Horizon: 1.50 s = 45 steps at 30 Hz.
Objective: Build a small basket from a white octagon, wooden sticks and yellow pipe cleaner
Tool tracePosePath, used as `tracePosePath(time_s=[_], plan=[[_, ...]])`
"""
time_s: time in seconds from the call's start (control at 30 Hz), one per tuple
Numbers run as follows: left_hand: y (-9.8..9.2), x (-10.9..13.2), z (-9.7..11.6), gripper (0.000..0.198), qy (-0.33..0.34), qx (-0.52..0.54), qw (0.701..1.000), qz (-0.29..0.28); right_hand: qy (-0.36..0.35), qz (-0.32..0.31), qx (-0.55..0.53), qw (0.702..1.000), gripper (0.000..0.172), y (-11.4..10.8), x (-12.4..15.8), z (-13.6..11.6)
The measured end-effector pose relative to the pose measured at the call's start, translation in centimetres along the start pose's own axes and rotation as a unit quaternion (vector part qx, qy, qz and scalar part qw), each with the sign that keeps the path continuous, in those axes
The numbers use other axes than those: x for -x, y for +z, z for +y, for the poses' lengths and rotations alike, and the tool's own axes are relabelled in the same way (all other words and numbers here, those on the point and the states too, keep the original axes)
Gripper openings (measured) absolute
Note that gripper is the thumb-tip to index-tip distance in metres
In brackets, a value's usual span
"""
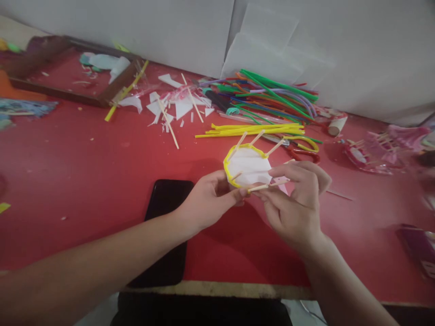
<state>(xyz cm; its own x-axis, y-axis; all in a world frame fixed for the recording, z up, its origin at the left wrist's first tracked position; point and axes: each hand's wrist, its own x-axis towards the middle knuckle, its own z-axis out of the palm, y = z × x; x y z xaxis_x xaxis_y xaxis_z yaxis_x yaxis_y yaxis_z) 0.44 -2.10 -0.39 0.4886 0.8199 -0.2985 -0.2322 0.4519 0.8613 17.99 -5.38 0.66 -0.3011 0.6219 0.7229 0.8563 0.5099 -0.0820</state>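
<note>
Above the table I hold a small white paper disc [249, 165] with short wooden sticks [274, 148] standing up around its rim. A yellow pipe cleaner [225, 165] winds along the rim past the sticks. My left hand [212, 199] pinches the near left edge, thumb on top by one stick. My right hand [297, 199] is closed at the near right edge, its thumb and fingers around the rim and a stick; its fingertips partly hide that side. Just behind the disc lie several straight yellow pipe cleaners [254, 130].
Scissors [302, 147] lie behind my right hand. A black phone [166, 226] sits under my left forearm. White paper scraps [180, 106], a heap of coloured pipe cleaners [272, 97], a brown frame [57, 93] and a pink craft piece [384, 147] line the back.
</note>
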Motion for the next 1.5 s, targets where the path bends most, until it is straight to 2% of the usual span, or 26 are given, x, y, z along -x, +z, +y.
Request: tracePosePath(time_s=[0.33,0.47,0.53,0.6,0.67,0.77,0.83,0.93,1.03,1.17,1.5], plan=[[-0.1,0.2,0.1,0.033,0.01,-0.015,1.0,-0.002,0.0,0.015,0.011,1.0,0.019,0.1,0.1,-0.3],[-0.1,0.1,0.0,0.034,0.044,0.01,0.999,0.011,0.013,0.018,0.012,1.0,0.02,0.0,0.4,-0.4],[-0.2,0.0,-0.2,0.031,0.062,0.026,0.997,0.031,0.032,0.033,0.01,0.999,0.022,0.0,0.6,-0.6],[-0.3,-0.1,-0.4,0.03,0.074,0.045,0.995,0.052,0.09,0.048,-0.026,0.994,0.022,0.1,0.7,-0.9],[-0.4,-0.2,-0.5,0.03,0.086,0.059,0.993,0.061,0.196,0.034,-0.131,0.971,0.021,0.3,0.9,-1.4],[-0.3,-0.1,-0.5,0.027,0.098,0.056,0.992,0.051,0.353,-0.009,-0.327,0.877,0.02,0.8,0.9,-1.9],[-0.2,0.1,-0.4,0.024,0.115,0.05,0.991,0.044,0.402,-0.016,-0.401,0.823,0.019,1.0,0.7,-2.0],[0.1,0.3,-0.1,0.024,0.136,0.041,0.989,0.036,0.416,-0.021,-0.44,0.796,0.016,1.0,0.4,-2.1],[0.2,0.4,0.2,0.027,0.141,0.022,0.989,0.031,0.406,-0.035,-0.447,0.796,0.011,0.8,0.0,-2.2],[0.1,0.4,0.3,0.032,0.145,-0.002,0.989,0.032,0.399,-0.04,-0.447,0.799,0.014,0.7,-0.1,-2.3],[0.0,0.5,0.1,0.026,0.143,-0.007,0.99,0.021,0.415,-0.036,-0.396,0.818,0.009,0.5,-0.3,-2.5]])
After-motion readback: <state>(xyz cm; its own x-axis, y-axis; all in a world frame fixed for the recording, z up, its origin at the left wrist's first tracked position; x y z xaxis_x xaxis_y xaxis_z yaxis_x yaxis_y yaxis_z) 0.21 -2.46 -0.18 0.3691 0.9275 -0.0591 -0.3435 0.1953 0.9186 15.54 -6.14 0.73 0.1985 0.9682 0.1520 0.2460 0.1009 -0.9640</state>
